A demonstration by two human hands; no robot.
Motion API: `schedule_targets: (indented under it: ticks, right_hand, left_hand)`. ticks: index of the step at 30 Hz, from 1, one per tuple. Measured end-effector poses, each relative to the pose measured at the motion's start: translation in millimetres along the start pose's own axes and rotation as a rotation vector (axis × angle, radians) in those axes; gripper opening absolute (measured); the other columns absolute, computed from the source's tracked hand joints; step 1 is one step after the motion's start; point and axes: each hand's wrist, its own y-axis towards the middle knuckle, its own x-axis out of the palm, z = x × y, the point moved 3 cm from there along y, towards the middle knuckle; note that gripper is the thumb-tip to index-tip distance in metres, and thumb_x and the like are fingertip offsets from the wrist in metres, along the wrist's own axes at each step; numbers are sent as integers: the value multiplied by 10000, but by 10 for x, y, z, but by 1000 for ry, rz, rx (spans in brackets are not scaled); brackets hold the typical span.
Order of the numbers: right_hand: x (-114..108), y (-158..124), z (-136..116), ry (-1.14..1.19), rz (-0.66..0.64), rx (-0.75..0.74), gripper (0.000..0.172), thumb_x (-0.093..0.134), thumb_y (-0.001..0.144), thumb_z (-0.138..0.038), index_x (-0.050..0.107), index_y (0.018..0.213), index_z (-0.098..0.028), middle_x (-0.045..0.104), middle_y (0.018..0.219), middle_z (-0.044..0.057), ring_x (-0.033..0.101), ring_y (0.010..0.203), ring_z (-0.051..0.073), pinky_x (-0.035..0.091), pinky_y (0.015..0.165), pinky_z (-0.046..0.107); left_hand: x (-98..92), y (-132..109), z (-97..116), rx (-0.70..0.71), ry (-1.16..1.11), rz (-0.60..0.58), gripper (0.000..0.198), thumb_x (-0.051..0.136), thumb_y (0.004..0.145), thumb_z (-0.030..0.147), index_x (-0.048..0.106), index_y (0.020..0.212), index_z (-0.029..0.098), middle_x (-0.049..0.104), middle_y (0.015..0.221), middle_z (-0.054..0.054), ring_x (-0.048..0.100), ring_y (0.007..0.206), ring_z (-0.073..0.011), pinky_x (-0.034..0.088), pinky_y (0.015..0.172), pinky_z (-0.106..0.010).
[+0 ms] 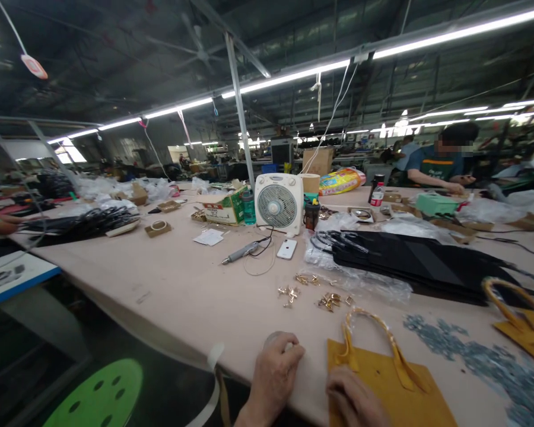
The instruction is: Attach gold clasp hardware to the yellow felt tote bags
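My left hand rests at the table's front edge with its fingers curled. A pale, roundish thing shows partly behind the knuckles; its kind is not clear. To the right, my right hand is over the left part of a mustard-yellow handbag, fingers bent and pressed together. Whatever may be between those fingertips is hidden. The bag lies flat with its wrapped handle pointing away from me. Small gold-coloured metal fittings lie in loose piles beyond my hands.
Grey metal pieces spread at the right, near a second yellow bag. Black bag panels lie on plastic. Farther back are a corded screwdriver-like tool, a phone and a box fan. A co-worker sits across the table.
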Motion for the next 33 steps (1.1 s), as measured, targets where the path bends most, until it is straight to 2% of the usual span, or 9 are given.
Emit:
schedule_targets:
  ticks: [3, 6, 9, 11, 14, 19, 25, 29, 33]
  right_hand:
    - [-140, -15, 173, 167, 157, 304, 189, 629, 980, -399, 710, 907, -244, 714, 830, 36, 699, 759, 184, 580, 718, 210]
    - [-247, -42, 299, 308, 268, 561, 351, 727, 876, -574, 737, 905, -224, 673, 756, 31, 658, 707, 197, 565, 649, 227]
    - [-299, -35, 334, 415, 328, 668, 459, 770, 788, -668, 740, 872, -218, 645, 726, 26, 616, 690, 196, 538, 631, 241]
    - [-301, -19, 342, 452, 347, 690, 485, 775, 766, -693, 733, 844, -216, 629, 718, 22, 589, 685, 190, 517, 630, 247]
    - [-275, -3, 366, 476, 350, 685, 476, 761, 791, -687, 727, 834, -214, 603, 715, 13, 554, 683, 179, 486, 635, 251]
    - [-237, -39, 451, 513, 367, 679, 453, 751, 828, -665, 735, 890, -217, 612, 740, 11, 552, 718, 184, 471, 672, 262]
    - [-245, -58, 481, 640, 481, 736, 469, 828, 760, -656, 742, 890, -214, 613, 703, -1, 538, 685, 172, 438, 640, 260]
    - [-274, -6, 456, 843, 621, 740, 415, 910, 714, -567, 760, 890, -223, 649, 762, -4, 560, 710, 151, 476, 671, 249]
    - [-329, 9, 481, 1012, 764, 738, 411, 964, 671, -491, 790, 939, -232, 736, 988, 26, 647, 863, 168, 541, 769, 268]
  left_hand:
    - [-157, 51, -337, 107, 144, -56, 358, 508, 969, 93, 748, 1131, 302, 717, 1276, -57, 699, 1077, -219, 580, 868, -306]
    - [-304, 46, -696, 165, 223, -143, 542, 475, 975, 76, 603, 1420, 358, 636, 1469, -51, 693, 1172, -234, 586, 969, -363]
    - [-407, 55, -898, 139, 266, -191, 672, 545, 967, 148, 384, 1591, 338, 537, 1578, -74, 653, 1269, -275, 570, 1035, -427]
    - [-433, 111, -912, 119, 276, -172, 691, 605, 959, 223, 364, 1600, 322, 515, 1594, -87, 605, 1336, -304, 540, 1083, -473]
    - [-368, 307, -813, 65, 222, -86, 569, 599, 978, 267, 474, 1532, 306, 590, 1513, -90, 587, 1344, -296, 495, 1129, -488]
    - [-30, 810, -617, -179, -115, -25, 514, 652, 891, 200, 618, 1401, 251, 671, 1374, -119, 589, 1281, -318, 440, 1133, -517]
    - [296, 1184, -320, -242, -411, 6, 139, 648, 898, 247, 785, 912, 224, 761, 1018, -101, 661, 1067, -290, 482, 1052, -484]
    - [605, 1142, 109, -311, -687, 13, 332, 620, 968, 441, 756, 1128, 184, 774, 1037, -109, 718, 952, -233, 588, 895, -393]
    - [903, 933, 560, -578, -1326, 18, 482, 798, 866, 444, 715, 1257, 175, 776, 1035, -83, 737, 882, -155, 600, 834, -268]
